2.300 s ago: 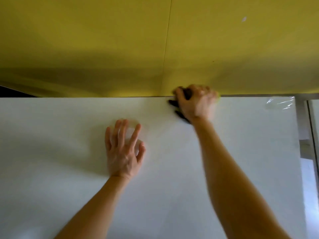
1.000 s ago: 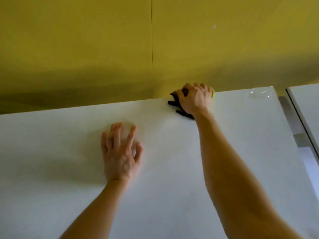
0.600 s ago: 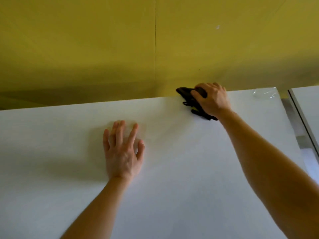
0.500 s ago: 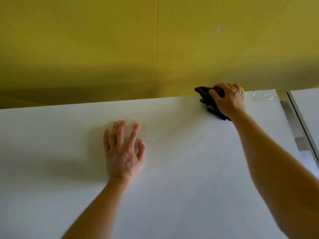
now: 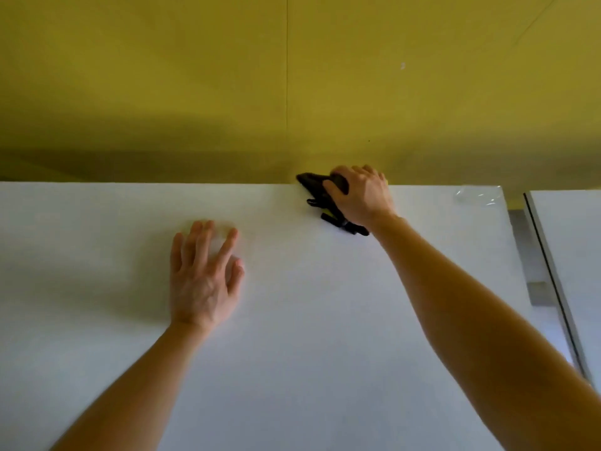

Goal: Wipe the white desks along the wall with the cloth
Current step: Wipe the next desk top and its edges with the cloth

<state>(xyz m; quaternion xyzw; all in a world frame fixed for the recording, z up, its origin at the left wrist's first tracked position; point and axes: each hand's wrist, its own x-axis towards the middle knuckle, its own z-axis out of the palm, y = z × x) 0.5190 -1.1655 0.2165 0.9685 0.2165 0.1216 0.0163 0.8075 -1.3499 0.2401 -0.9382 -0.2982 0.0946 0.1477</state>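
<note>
While the right hand [image 5: 361, 196] grips the dark cloth [image 5: 317, 190], fingers curled, on the white desk [image 5: 325, 353] against the yellow wall [image 5: 292, 92], the rear-edge pass appears in hand. The left hand [image 5: 203, 281] lies flat, fingers spread, well short of the wall. Next likely requirement: steady pressure along the wall.

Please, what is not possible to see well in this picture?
Head view only.
Hidden: cloth, mostly under the right hand.
Cut off: desk, left and near edges, by the frame; neighbouring desk, mostly past the right edge.
Too small: shiny patch at the far corner.
</note>
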